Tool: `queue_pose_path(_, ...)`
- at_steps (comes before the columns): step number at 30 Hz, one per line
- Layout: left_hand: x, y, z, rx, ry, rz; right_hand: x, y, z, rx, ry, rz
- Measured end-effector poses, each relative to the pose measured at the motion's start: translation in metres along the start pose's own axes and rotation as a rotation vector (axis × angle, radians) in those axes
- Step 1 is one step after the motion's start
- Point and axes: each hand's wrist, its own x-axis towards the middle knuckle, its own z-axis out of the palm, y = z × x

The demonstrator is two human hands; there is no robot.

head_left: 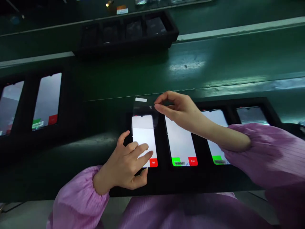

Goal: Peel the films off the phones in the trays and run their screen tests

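Note:
A smartphone (143, 136) with a lit white screen and a red "Fail" box lies in a black tray in front of me. My left hand (132, 162) is over its lower part, fingers spread and thumb near the bottom edge; whether they press on the glass I cannot tell. Thumb and forefinger of my right hand (177, 108) pinch the right edge of a clear film (144, 109). That film bears a white label (141, 100) and overlaps the top of the phone. Under my right wrist lies a second lit phone (181, 143) with green and red boxes.
Further right in the tray are another lit phone (215, 117) and a dark-screened one (252, 115). A black tray at left holds two phones, one of them a lit phone (47, 98). Behind, a compartmented black tray (126, 44) stands on the green bench (119, 76).

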Motion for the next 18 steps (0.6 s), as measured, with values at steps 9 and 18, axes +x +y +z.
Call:
queue_pose_path(9,-0.023,-0.016,-0.013,-0.032,0.293,-0.230,-0.016,-0.005,0.001,-0.030,-0.062,-0.024)
queue_pose_path(18,0.039,-0.032,-0.012,-0.244,0.389,-0.634,-0.047,-0.004,0.002,-0.416,-0.145,-0.254)
